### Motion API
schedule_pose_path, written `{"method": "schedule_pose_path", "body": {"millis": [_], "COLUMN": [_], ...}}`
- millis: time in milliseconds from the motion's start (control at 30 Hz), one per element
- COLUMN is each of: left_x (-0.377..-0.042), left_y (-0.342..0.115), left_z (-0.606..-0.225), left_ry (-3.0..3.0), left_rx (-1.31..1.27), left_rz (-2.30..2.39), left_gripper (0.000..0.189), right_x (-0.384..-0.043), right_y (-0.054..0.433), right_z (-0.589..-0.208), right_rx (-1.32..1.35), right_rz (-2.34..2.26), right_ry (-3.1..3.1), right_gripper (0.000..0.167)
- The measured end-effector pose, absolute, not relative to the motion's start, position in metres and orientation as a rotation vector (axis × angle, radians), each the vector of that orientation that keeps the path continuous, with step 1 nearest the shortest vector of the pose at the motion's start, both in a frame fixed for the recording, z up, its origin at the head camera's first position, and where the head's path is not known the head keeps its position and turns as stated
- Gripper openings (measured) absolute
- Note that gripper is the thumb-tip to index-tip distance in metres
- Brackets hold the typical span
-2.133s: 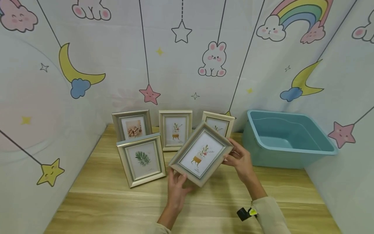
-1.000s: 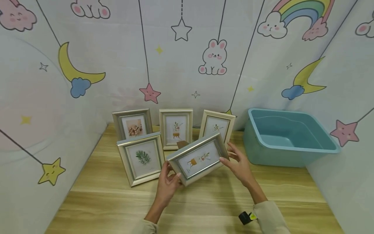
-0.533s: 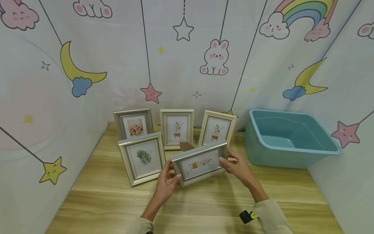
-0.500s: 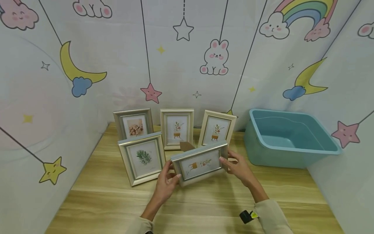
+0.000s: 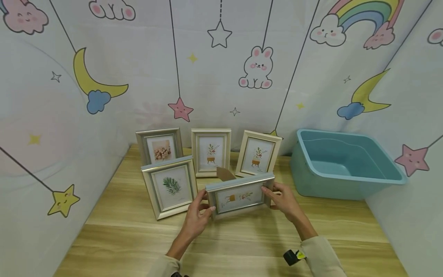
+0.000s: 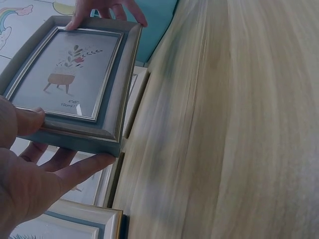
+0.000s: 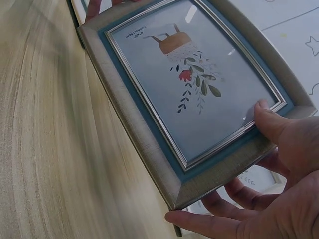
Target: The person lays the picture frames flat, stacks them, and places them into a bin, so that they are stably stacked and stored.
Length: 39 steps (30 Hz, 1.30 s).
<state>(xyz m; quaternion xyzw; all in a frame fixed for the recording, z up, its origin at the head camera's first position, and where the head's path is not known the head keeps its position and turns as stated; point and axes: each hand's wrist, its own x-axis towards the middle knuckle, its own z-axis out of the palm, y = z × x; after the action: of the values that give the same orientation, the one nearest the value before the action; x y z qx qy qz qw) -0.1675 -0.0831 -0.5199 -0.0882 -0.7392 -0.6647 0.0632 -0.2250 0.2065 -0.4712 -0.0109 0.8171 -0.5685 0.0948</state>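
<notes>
Between both hands is a silver-beige picture frame [image 5: 240,196], turned on its side, showing a potted-plant print. My left hand [image 5: 196,218] grips its left end, the thumb on the front and the other fingers behind and beneath, as the left wrist view shows. On the opposite end my right hand [image 5: 286,202] holds on, its thumb [image 7: 269,119] over the front border. A brown stand flap [image 5: 225,174] sticks up behind the held frame. Close by on the left stands a leaf-print picture frame [image 5: 172,188]. Whether the held frame's lower edge touches the table is unclear.
Along the back stand a frame with a flower photo [image 5: 160,134], a cream frame [image 5: 211,131] and another cream frame [image 5: 275,154], slightly turned. A teal plastic bin [image 5: 322,184] sits at the back right of the wooden table [image 5: 117,242], against a printed cloth backdrop [image 5: 221,84].
The held picture frame has rotated from a diagonal to lying sideways, come lower, and its face is more upright. The right hand's thumb has moved onto its front. The standing frames have stayed put.
</notes>
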Motion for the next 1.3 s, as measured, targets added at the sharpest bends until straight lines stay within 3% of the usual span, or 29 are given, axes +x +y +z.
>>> {"method": "schedule_pose_path", "body": {"millis": [467, 600, 700, 767, 867, 1067, 1300], "left_x": [-0.168, -0.171, -0.174, -0.177, -0.182, -0.198, -0.209], "left_y": [-0.085, -0.086, -0.087, -0.087, -0.087, -0.089, -0.096], "left_z": [-0.517, -0.512, -0.508, -0.504, -0.501, -0.5, -0.498], "left_ry": [-2.289, -2.359, -2.414, -2.461, -2.492, -2.291, -2.108], "left_rx": [-0.297, -0.308, -0.289, -0.301, -0.406, -0.828, -1.184], "left_rz": [-1.962, -1.936, -1.955, -1.953, -1.967, -2.117, -2.225], "left_gripper": [0.057, 0.072, 0.094, 0.109, 0.125, 0.136, 0.139], "right_x": [-0.22, -0.216, -0.212, -0.207, -0.201, -0.191, -0.185], "right_y": [0.212, 0.214, 0.214, 0.213, 0.212, 0.21, 0.21], "right_z": [-0.477, -0.481, -0.485, -0.488, -0.494, -0.506, -0.519], "right_rx": [-0.049, -0.022, -0.006, 0.0, 0.006, -0.055, -0.294], "right_rz": [-1.806, -1.856, -1.887, -1.904, -1.941, -2.05, -2.206], "right_ry": [2.319, 2.321, 2.33, 2.334, 2.324, 2.328, 2.372], "right_gripper": [0.031, 0.025, 0.03, 0.024, 0.028, 0.033, 0.02]}}
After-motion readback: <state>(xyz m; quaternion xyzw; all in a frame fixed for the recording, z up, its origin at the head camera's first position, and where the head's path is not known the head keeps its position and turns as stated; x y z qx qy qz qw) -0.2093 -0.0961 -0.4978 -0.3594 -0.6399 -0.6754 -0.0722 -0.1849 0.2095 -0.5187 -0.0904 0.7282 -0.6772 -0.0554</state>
